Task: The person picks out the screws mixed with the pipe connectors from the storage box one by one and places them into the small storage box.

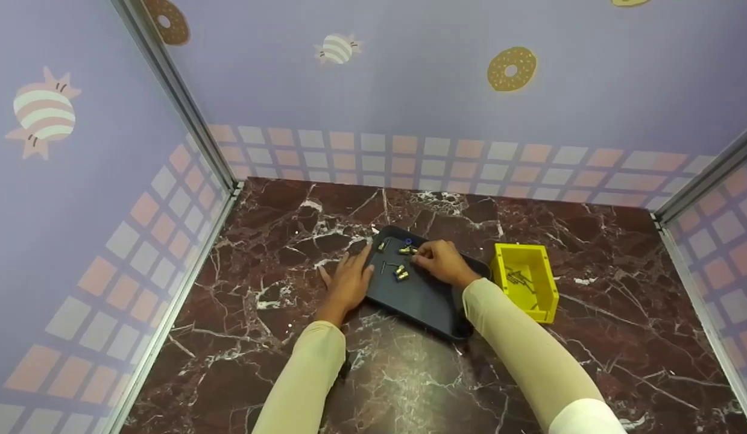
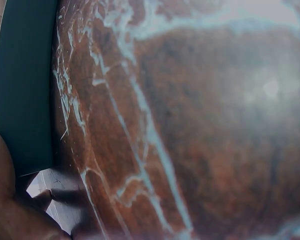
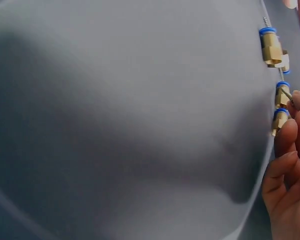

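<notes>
A black tray (image 1: 418,304) lies on the marbled surface, holding several brass push-in fittings (image 1: 401,273) with blue collars and some thin screws (image 1: 383,267). My left hand (image 1: 349,280) rests on the tray's left edge with fingers extended; in the left wrist view that hand (image 2: 10,205) is beside the dark tray wall (image 2: 25,85). Over the tray's far part, my right hand (image 1: 442,260) pinches a small screw (image 3: 286,93) between thumb and fingertips. Close by the fingertips of the right hand (image 3: 290,175) are brass fittings (image 3: 271,48).
Right of the tray stands a yellow bin (image 1: 553,295) with several screws (image 1: 519,278) inside. Patterned lilac panels (image 1: 409,90) enclose the dark red marbled surface (image 1: 620,313) at the back and both sides.
</notes>
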A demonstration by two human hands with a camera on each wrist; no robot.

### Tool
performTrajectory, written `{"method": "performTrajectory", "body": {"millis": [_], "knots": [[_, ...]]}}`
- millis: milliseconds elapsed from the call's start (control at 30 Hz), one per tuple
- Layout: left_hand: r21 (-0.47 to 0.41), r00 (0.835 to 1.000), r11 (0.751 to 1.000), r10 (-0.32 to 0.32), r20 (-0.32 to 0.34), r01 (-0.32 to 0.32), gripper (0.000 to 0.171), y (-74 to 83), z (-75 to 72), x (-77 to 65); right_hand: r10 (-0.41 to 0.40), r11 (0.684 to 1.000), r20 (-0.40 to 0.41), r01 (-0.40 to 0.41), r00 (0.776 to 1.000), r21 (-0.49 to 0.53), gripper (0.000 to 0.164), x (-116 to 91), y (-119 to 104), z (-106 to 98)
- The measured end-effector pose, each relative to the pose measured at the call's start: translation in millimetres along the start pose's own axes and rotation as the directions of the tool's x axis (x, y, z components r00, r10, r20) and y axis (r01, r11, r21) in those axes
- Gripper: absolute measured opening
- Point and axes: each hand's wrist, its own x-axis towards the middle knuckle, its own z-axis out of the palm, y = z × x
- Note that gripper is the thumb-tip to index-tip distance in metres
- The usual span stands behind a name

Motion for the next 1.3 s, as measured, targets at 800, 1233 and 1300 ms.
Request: {"method": "performTrajectory", "body": {"millis": [800, 1233, 1300], "knots": [[0.009, 1.0, 1.0, 0.004, 0.0, -0.004, 0.055, -0.7, 1.9, 2.1, -0.016, 1.0, -0.123, 0.018, 0.992, 0.018, 0.017, -33, -6, -61], [-0.014, 1.0, 1.0, 0.015, -0.002, -0.015, 0.056, -0.3, 1.2, 1.4, 0.022, 0.998, -0.172, -0.01, 0.985, 0.068, 0.024, -69, 15, -106], [-0.014, 1.0, 1.0, 0.016, 0.0, -0.016, 0.056, -0.1, 1.2, 1.0, 0.028, 0.998, -0.184, -0.017, 0.983, 0.058, 0.024, -74, 19, -112]]}}
